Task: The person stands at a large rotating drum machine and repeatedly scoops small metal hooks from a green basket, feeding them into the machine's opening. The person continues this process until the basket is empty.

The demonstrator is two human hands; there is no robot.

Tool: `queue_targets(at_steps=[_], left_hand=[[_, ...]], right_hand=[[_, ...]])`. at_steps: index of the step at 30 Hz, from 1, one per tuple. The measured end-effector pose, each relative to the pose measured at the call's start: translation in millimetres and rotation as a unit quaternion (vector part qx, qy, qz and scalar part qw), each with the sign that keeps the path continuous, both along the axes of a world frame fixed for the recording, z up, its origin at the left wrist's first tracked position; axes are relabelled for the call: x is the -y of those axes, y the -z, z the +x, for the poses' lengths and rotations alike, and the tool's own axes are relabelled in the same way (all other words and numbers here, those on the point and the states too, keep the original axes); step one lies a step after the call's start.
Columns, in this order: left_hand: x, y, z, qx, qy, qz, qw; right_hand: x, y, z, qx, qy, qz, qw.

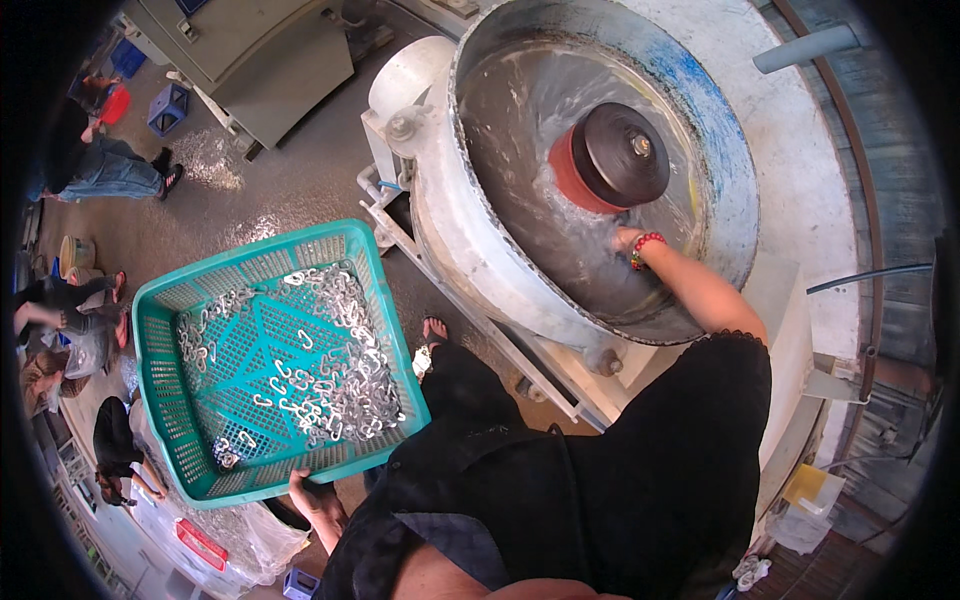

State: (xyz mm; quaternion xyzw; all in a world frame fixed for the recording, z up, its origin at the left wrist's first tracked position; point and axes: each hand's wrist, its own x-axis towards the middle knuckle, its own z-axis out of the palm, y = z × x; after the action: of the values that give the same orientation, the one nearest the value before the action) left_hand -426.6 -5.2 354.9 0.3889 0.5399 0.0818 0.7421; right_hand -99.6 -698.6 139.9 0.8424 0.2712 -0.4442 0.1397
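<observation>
Left hand: the left hand (312,497) grips the near rim of a teal plastic basket (160,400), fingers curled under the edge, holding the basket out at waist level and tilted slightly.
Basket: rectangular, perforated walls and a lattice floor; carried over the wet concrete floor (270,190), to the left of the machine.
Basket contents: small silvery metal hooks (345,375), bent like open loops, lie heaped mostly along the basket's right side, with a thinner scatter toward the left wall and a few single pieces on the middle of the floor.
Right hand: the right hand (626,238) reaches into the large round tub (700,90) of a metal machine; its fingers are blurred and partly lost in the wet grey mass, so whether they are open or closed cannot be told. A red beaded bracelet (645,246) sits on the wrist.
Tub: grey steel bowl with a blue-stained inner rim; a dark domed hub (622,152) with a red base stands at its centre, the hand just below and beside it.
Person: black clothing, one sandalled foot (434,328) visible between basket and machine frame.
Surroundings: other people (100,165) sit or crouch on the floor at far left, well apart from the basket; a small blue stool (168,106) stands near them.
</observation>
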Motion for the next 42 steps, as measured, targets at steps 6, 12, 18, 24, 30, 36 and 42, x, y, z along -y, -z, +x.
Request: queue_targets(at_steps=[6, 12, 18, 24, 30, 36, 42], left_hand=[[8, -9, 7, 0.002, -0.015, 0.019, 1.0], [17, -11, 9, 0.004, -0.039, 0.03, 0.999], [20, -16, 15, -0.001, -0.043, 0.029, 0.999], [20, -16, 14, -0.012, -0.043, 0.027, 0.999], [11, -6, 6, -0.01, -0.044, 0.01, 0.999], [15, -10, 10, -0.015, -0.052, 0.022, 0.998], [12, -5, 7, -0.013, -0.062, 0.003, 0.998]], right_hand=[[-72, -39, -1, 0.0, 0.184, 0.013, 0.983], [-76, -28, 3, -0.016, 0.193, -0.008, 0.981], [-85, -22, -12, -0.011, 0.214, -0.057, 0.975], [-84, -31, -9, -0.019, 0.228, -0.042, 0.973], [-117, -23, -4, -0.044, 0.245, 0.017, 0.968], [-163, -13, 24, -0.029, 0.312, 0.073, 0.947], [-211, -24, 79, 0.023, 0.488, 0.167, 0.857]])
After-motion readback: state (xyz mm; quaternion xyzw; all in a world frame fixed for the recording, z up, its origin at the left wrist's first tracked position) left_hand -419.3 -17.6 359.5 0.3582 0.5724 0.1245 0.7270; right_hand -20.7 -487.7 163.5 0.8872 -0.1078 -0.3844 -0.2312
